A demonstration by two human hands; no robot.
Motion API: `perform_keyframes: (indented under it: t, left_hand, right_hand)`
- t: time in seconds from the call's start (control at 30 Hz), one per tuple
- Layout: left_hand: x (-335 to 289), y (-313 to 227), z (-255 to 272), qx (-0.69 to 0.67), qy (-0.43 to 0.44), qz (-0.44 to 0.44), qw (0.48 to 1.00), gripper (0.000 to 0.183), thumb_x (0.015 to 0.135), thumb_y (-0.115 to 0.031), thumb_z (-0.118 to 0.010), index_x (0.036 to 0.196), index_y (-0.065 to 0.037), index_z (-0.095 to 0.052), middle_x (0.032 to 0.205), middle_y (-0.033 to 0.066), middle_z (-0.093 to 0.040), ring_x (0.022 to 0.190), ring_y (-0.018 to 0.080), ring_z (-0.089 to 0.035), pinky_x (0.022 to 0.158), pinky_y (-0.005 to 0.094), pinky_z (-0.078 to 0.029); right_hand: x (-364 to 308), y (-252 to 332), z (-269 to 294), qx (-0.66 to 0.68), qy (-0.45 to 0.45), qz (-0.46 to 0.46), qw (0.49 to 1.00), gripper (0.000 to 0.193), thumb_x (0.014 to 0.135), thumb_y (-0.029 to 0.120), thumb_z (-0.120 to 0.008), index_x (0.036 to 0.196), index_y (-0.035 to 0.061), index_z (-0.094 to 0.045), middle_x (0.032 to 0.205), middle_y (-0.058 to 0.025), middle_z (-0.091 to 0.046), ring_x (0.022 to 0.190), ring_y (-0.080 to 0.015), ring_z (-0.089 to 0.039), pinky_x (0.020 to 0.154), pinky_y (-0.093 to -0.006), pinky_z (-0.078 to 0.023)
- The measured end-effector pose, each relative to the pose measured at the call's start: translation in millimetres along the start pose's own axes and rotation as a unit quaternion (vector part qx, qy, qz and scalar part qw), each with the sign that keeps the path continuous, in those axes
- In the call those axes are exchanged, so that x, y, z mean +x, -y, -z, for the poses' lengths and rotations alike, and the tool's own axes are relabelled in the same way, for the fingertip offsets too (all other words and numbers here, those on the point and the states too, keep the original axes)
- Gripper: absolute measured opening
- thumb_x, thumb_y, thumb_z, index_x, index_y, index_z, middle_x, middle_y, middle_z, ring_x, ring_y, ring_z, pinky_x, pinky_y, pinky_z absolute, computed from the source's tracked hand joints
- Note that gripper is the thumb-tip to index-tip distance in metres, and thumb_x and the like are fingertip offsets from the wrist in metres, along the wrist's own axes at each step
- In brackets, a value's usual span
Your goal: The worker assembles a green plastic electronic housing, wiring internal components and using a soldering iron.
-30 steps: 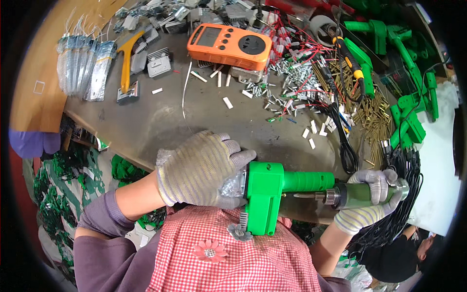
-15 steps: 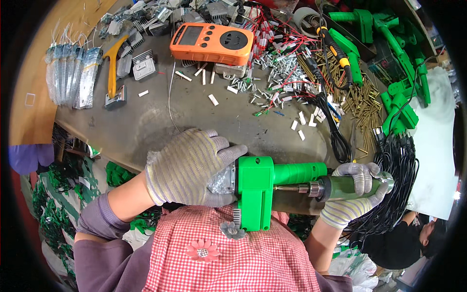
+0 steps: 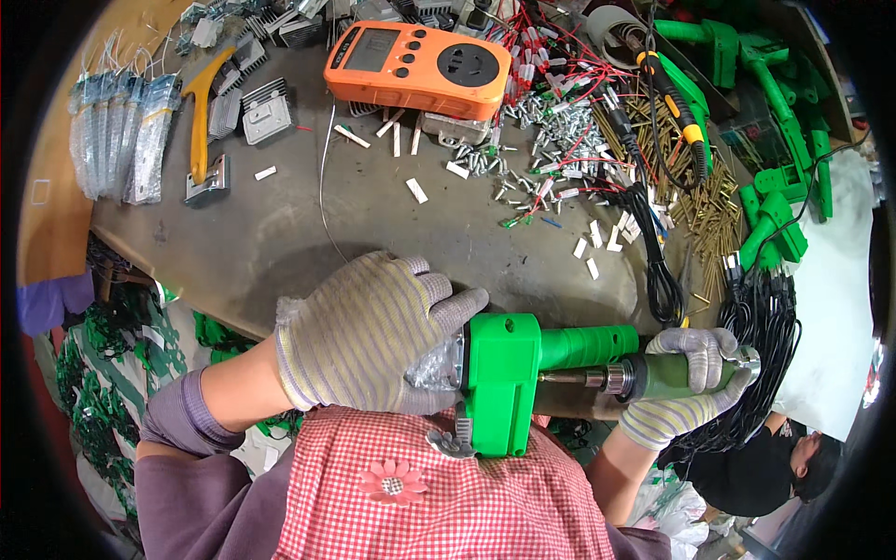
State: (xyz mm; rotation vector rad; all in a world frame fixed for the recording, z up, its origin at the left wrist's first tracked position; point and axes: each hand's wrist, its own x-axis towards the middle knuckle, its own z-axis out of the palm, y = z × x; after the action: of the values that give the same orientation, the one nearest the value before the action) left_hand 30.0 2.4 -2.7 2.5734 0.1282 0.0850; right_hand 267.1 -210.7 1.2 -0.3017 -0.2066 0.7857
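At the table's near edge my gloved left hand (image 3: 369, 331) is closed around a part wrapped in clear plastic (image 3: 437, 366), which adjoins a green plastic tool housing (image 3: 504, 383). The housing's ribbed green handle (image 3: 588, 346) points to the right. My gloved right hand (image 3: 691, 378) wraps round a dark green electric screwdriver (image 3: 653, 376), held level. Its bit (image 3: 563, 377) points left and meets the right face of the housing; whether it sits on a screw is hidden. A grey metal finned edge shows under the housing's left side.
An orange power meter (image 3: 415, 70) stands at the back. Near it lie a pile of screws (image 3: 569, 135), long brass screws (image 3: 705, 215), white tubes and metal heat sinks (image 3: 268, 112). A yellow-handled scraper (image 3: 201, 121) and wrapped blades (image 3: 121, 135) lie left; black cords (image 3: 765, 327) hang right, near a co-worker (image 3: 756, 467).
The housing and screwdriver sit slightly lower and farther right in the picture, while the table things have also shifted with the view. Both hands keep their holds.
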Motion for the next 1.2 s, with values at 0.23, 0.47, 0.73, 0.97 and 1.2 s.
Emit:
perform_keyframes:
  t: [0.23,0.47,0.73,0.97,1.2]
  left_hand:
    - [2,3,1,-0.015,0.023,0.004,1.000,0.088,0.061,-0.055,-0.079,0.126,0.001,-0.059,0.093,0.0155,-0.063,0.085,0.0329,-0.060,0.074,0.0438,-0.048]
    - [0,2,-3,-0.001,0.033,0.007,0.999,0.090,0.062,-0.054,-0.078,0.128,0.002,-0.057,0.096,0.0161,-0.063,0.087,0.0327,-0.060,0.077,0.0441,-0.047]
    - [-2,-1,-9,0.028,-0.006,0.024,0.999,0.091,0.064,-0.054,-0.077,0.131,0.002,-0.053,0.099,0.0167,-0.061,0.090,0.0330,-0.060,0.081,0.0446,-0.047]
    - [-3,2,-8,0.019,0.000,0.015,1.000,0.090,0.066,-0.054,-0.076,0.131,0.003,-0.053,0.098,0.0164,-0.061,0.090,0.0329,-0.060,0.081,0.0458,-0.047]
    - [-2,3,-7,0.027,0.016,0.022,0.999,0.091,0.066,-0.056,-0.076,0.131,0.003,-0.053,0.099,0.0168,-0.062,0.092,0.0331,-0.060,0.083,0.0458,-0.047]
  right_hand:
    - [2,-6,0,0.004,-0.020,0.005,1.000,0.029,0.093,0.035,-0.066,0.091,0.0082,-0.056,0.054,0.0095,-0.037,0.048,-0.0036,-0.038,0.081,-0.0287,-0.046]
    - [0,-11,13,0.008,-0.052,0.012,0.999,0.029,0.090,0.036,-0.069,0.088,0.0106,-0.054,0.055,0.0089,-0.040,0.045,-0.0036,-0.040,0.069,-0.0251,-0.044]
    - [2,-18,25,0.082,-0.091,0.017,0.992,0.029,0.088,0.035,-0.070,0.079,0.0124,-0.053,0.050,0.0097,-0.041,0.042,-0.0018,-0.038,0.056,-0.0226,-0.042]
    - [8,-19,8,0.027,-0.018,-0.017,0.999,0.030,0.088,0.037,-0.070,0.081,0.0123,-0.054,0.051,0.0119,-0.040,0.046,-0.0011,-0.040,0.069,-0.0273,-0.045]
    - [8,-14,9,0.028,-0.006,-0.034,0.999,0.030,0.089,0.039,-0.068,0.082,0.0132,-0.053,0.051,0.0115,-0.038,0.048,-0.0030,-0.038,0.071,-0.0272,-0.043]
